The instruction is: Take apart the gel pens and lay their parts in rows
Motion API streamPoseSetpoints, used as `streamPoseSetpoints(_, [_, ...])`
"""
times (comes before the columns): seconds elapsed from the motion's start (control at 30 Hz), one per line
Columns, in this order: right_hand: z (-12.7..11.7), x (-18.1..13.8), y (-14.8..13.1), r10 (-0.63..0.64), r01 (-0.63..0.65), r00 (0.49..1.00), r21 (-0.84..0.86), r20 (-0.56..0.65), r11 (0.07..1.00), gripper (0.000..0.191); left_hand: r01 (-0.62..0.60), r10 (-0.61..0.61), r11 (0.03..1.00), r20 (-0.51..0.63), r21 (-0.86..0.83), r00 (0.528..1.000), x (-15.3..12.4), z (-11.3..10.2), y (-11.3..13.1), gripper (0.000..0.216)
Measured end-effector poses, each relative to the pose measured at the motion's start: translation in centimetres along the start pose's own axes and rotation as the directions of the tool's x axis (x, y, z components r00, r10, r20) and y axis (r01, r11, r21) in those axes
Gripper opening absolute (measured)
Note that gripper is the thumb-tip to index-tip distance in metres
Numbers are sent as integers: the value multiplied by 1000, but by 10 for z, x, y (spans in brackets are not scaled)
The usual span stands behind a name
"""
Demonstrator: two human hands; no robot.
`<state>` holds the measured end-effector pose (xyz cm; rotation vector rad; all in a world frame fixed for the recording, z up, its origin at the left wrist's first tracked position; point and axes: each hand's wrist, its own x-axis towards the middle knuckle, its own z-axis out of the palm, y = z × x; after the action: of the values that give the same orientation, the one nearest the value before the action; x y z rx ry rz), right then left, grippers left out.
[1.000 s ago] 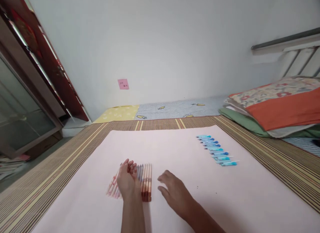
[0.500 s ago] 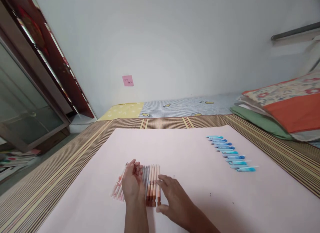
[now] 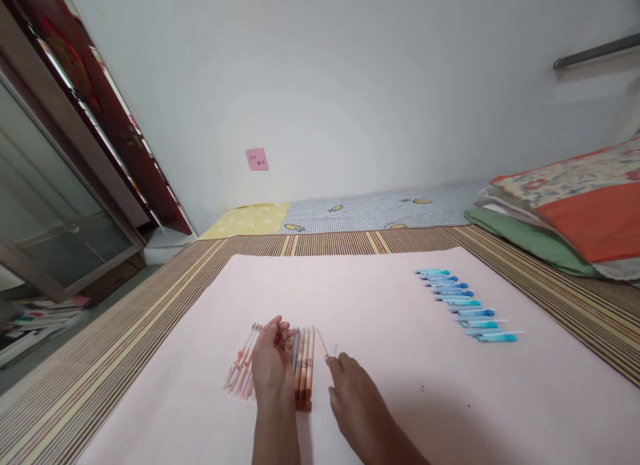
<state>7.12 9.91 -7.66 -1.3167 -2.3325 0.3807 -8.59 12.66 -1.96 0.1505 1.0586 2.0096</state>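
My right hand (image 3: pixel 354 393) is closed around a pale peach pen (image 3: pixel 321 341), whose thin tip slants up and to the left out of the fingers. To its left lies a close row of peach pens with brown ends (image 3: pixel 305 372), a greyish one showing beside them. My left hand (image 3: pixel 271 358) rests on its edge against this row, palm facing right, fingers loosely bent with nothing visible in them. It hides part of the row. Left of that hand, several white and pink pens (image 3: pixel 241 365) lie slanted side by side.
Several blue pens (image 3: pixel 470 312) lie in a staggered row at the right of the pink sheet (image 3: pixel 350 278). Beneath is a striped mat (image 3: pixel 165 285). Folded bedding (image 3: pixel 575 232) is piled at the right, by the wall. A pink note (image 3: pixel 257 159) is stuck on the wall.
My right hand has closed on the rightmost peach pen and drawn it right, away from the row, tilting it. My left hand has shifted slightly right, covering the grey pens more.
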Motion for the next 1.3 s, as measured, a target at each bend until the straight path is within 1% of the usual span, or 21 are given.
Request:
streamPoseSetpoints(0.07, [-6, 3, 4, 43, -43, 999, 40, 15, 998, 47, 5, -5, 1000, -3, 0, 1000, 0, 0, -1, 17])
streamPoseSetpoints(0.1, [-11, 5, 7, 65, -65, 998, 85, 4, 994, 46, 3, -3, 1000, -7, 6, 1000, 0, 1, -2, 18])
streamPoseSetpoints(0.17, [-25, 10, 18, 134, -120, 989, 213, -55, 970, 36, -3, 4, 1000, -11, 31, 1000, -1, 2, -2, 20])
streamPoseSetpoints(0.23, [-40, 16, 33, 227, -174, 967, 352, -116, 919, 22, -2, 2, 998, -1, 64, 1000, -3, 5, -2, 23])
streamPoseSetpoints(0.3, [-54, 21, 48, 300, -194, 943, 494, -143, 847, 15, 5, -8, 994, 28, 107, 1000, -6, 8, -4, 29])
streamPoseSetpoints(0.37, [-63, 27, 62, 366, -210, 924, 651, -112, 729, 18, 2, -15, 987, 82, 162, 997, -10, 11, -9, 34])
streamPoseSetpoints(0.43, [-67, 30, 72, 424, -220, 903, 782, -63, 584, 22, -8, -28, 966, 133, 260, 991, -13, 13, -16, 39])
streamPoseSetpoints(0.5, [-68, 33, 77, 469, -215, 883, 860, -31, 462, 25, -30, -36, 917, 158, 397, 987, -14, 14, -24, 43])
streamPoseSetpoints(0.57, [-70, 33, 79, 490, -208, 872, 903, -4, 376, 27, -47, -52, 861, 181, 507, 982, -16, 14, -31, 49])
streamPoseSetpoints(0.6, [-72, 33, 78, 489, -199, 872, 920, 8, 339, 28, -45, -75, 847, 203, 529, 976, -17, 15, -33, 53])
streamPoseSetpoints(0.67, [-76, 32, 75, 469, -166, 883, 949, 22, 268, 31, -7, -152, 863, 273, 505, 950, -19, 19, -36, 60])
streamPoseSetpoints(0.77, [-82, 31, 69, 452, -111, 891, 987, 46, 120, 33, 78, -240, 917, 383, 391, 892, -26, 25, -36, 58])
streamPoseSetpoints(0.87, [-83, 33, 61, 450, -83, 886, 994, 109, -76, 37, 96, -238, 941, 436, 324, 868, -32, 29, -34, 51])
streamPoseSetpoints(0.93, [-81, 35, 56, 430, -86, 891, 984, 145, -155, 41, 78, -232, 940, 458, 331, 858, -35, 30, -34, 48])
streamPoseSetpoints(1.0, [-78, 36, 51, 409, -103, 897, 978, 169, -179, 44, 52, -230, 935, 485, 352, 844, -36, 29, -36, 45])
streamPoseSetpoints(1.07, [-75, 37, 48, 401, -112, 900, 979, 172, -170, 46, 20, -220, 929, 509, 370, 832, -36, 28, -37, 42])
streamPoseSetpoints(1.3, [-68, 36, 49, 442, -135, 886, 990, 139, -40, 50, -107, -174, 897, 565, 428, 807, -39, 29, -39, 30])
